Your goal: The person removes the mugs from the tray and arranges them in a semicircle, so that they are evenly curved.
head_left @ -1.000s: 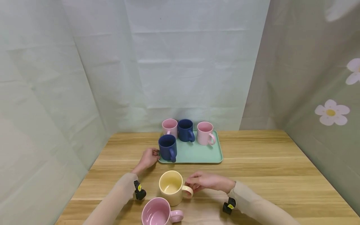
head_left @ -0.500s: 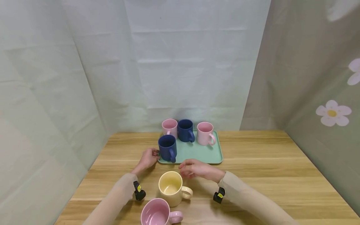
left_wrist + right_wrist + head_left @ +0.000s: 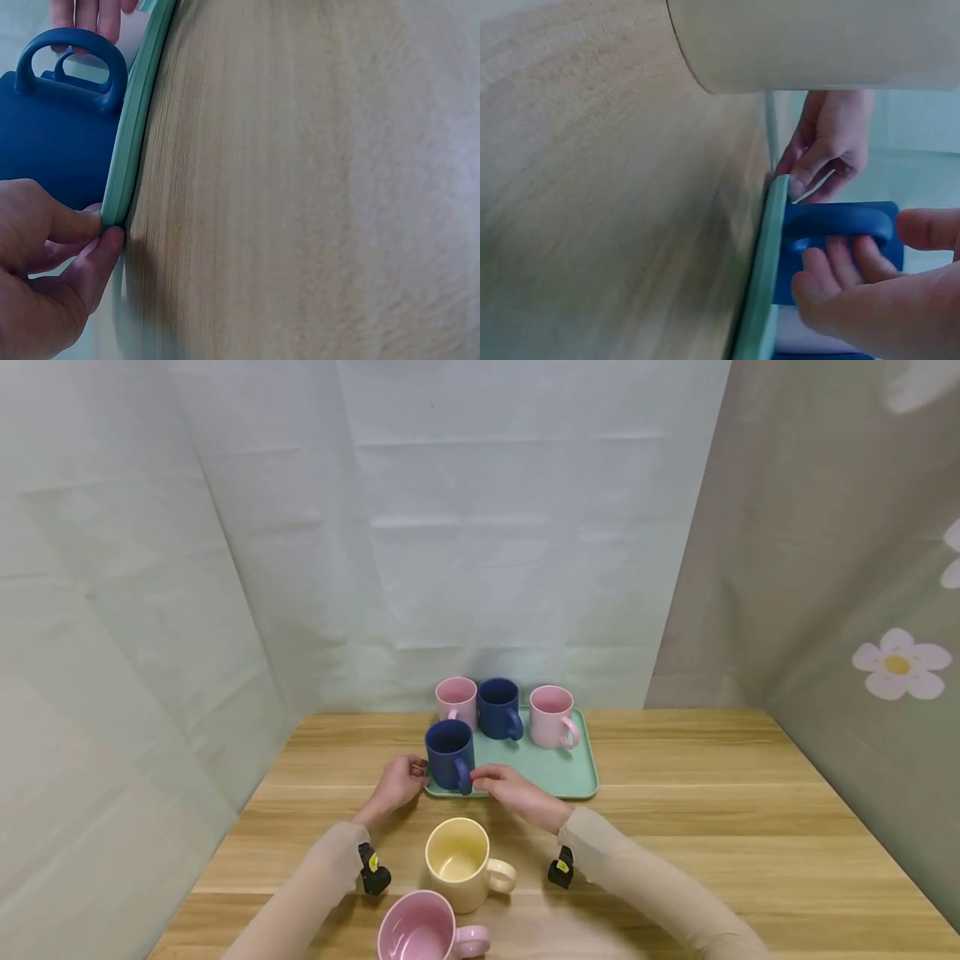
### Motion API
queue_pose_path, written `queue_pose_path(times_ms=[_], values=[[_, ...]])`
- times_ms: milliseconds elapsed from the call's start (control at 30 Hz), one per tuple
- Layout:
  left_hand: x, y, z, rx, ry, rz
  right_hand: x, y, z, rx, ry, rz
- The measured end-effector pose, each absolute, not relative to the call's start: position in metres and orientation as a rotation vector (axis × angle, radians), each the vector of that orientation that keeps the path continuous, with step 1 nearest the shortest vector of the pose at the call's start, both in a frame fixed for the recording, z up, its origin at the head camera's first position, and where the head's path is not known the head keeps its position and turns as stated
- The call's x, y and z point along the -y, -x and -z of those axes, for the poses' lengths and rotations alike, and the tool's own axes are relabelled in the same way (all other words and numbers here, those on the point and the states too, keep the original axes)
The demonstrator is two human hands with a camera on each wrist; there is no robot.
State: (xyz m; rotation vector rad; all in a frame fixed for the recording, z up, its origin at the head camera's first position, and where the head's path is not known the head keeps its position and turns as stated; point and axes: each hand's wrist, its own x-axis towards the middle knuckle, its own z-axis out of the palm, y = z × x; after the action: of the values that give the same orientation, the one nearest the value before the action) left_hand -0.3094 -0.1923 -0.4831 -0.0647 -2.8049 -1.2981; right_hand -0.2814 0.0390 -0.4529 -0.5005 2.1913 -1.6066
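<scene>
Right hand (image 3: 517,793) moved, fingers (image 3: 832,262) at blue mug (image 3: 449,754) handle

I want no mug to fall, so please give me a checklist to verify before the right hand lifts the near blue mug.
1. Left hand pinches the tray corner: ok.
2. Right hand at the near blue mug handle: ok.
3. Fingers fully closed round the handle: cannot tell.
4. Near blue mug upright: ok.
5. Yellow mug apart from the right hand: ok.
</scene>
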Motion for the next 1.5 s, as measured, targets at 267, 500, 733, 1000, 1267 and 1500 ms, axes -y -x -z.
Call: queue_pose_path(times_ms=[267,500,733,1000,1267,1500], values=[[0.193,0.308,0.483,2.780,0.059,1.298,-0.018,0.295,0.461,-2.002,0.448,1.769],[0.192,0.307,0.484,2.769,0.081,1.298,-0.007,0.297,0.464,-1.932,0.350,1.866],[0.192,0.308,0.482,2.801,0.053,1.322,-0.008,0.296,0.467,-1.949,0.319,1.955],[0.192,0.308,0.483,2.799,0.046,1.302,-0.011,0.295,0.472,-1.973,0.302,2.003],[0.191,0.308,0.482,2.775,0.083,1.286,-0.019,0.289,0.459,-1.973,0.351,1.998],[0.192,0.305,0.483,2.754,0.128,1.253,-0.029,0.284,0.455,-1.976,0.419,1.978]])
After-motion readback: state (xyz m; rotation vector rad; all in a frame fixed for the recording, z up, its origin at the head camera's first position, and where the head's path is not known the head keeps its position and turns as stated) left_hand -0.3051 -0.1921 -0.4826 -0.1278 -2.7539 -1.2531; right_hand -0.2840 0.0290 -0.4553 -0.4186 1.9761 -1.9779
